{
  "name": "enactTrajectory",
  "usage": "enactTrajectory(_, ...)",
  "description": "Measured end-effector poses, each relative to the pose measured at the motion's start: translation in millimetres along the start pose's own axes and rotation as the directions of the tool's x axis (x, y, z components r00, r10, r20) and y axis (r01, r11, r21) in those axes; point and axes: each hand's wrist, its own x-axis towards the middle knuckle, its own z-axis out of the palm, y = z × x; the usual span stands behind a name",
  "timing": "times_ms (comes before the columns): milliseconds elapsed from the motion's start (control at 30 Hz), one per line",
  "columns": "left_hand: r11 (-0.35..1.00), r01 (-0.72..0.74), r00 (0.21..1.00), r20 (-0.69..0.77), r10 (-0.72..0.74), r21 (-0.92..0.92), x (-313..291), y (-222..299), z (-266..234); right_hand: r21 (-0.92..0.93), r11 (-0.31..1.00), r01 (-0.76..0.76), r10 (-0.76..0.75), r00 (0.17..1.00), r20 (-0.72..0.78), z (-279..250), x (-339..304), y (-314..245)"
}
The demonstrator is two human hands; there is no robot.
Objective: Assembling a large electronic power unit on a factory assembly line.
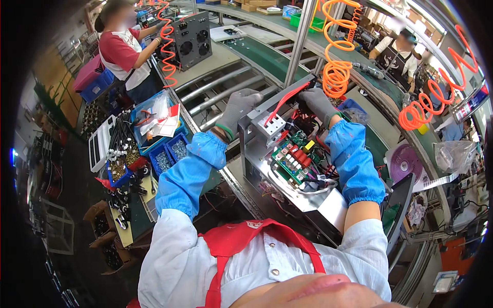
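Note:
An open metal electrical chassis point(257, 159) stands tilted in front of me. Inside it sit a green circuit board point(294, 163) with red and white components, and many wires. A white circuit breaker point(273, 127) is mounted near its far left corner, where a thick red cable point(281, 105) runs along the far panel. My left hand point(241, 109), in a grey glove, is closed at the far left edge of the chassis. At the far right corner my gloved right hand point(317, 104) is closed on the panel edge, its fingertips partly hidden.
Roller conveyor point(215, 100) lies beyond the chassis. Left are blue bins point(164, 161) of screws and a cable bundle point(120, 136). Orange coiled hoses point(336, 66) hang ahead; a purple round reel point(404, 161) stands right. Co-workers point(123, 46) work at far left and far right.

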Motion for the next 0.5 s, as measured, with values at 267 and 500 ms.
enactTrajectory(267,0.887,-0.396,0.905,-0.062,0.42,0.236,-36,72,14,-0.498,0.86,0.112,-0.169,0.983,-0.071,-18,-65,-90)
enactTrajectory(500,0.789,-0.615,0.783,0.113,0.611,-0.004,-55,80,66,0.524,0.829,0.195,-0.258,0.965,0.05,-15,-102,-139)
